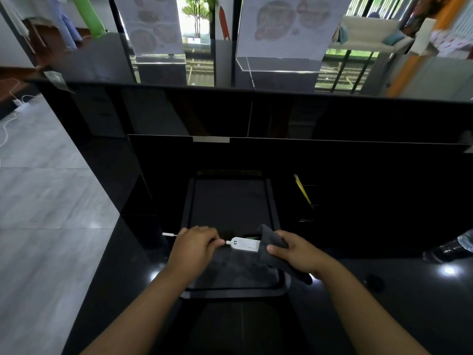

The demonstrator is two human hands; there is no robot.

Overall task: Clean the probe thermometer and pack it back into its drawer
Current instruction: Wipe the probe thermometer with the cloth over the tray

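A white probe thermometer lies level above a black tray on the dark counter. My left hand is closed around its thin metal probe, whose white tip sticks out to the left. My right hand holds a dark grey cloth wrapped over the right end of the thermometer's white body. The middle of the probe is hidden inside my left fist. No drawer shows in this view.
A yellow pencil-like stick leans at the right of the tray. A glossy black partition rises behind the counter, with clear sign holders on top. Grey tiled floor lies to the left. A dark shiny object sits far right.
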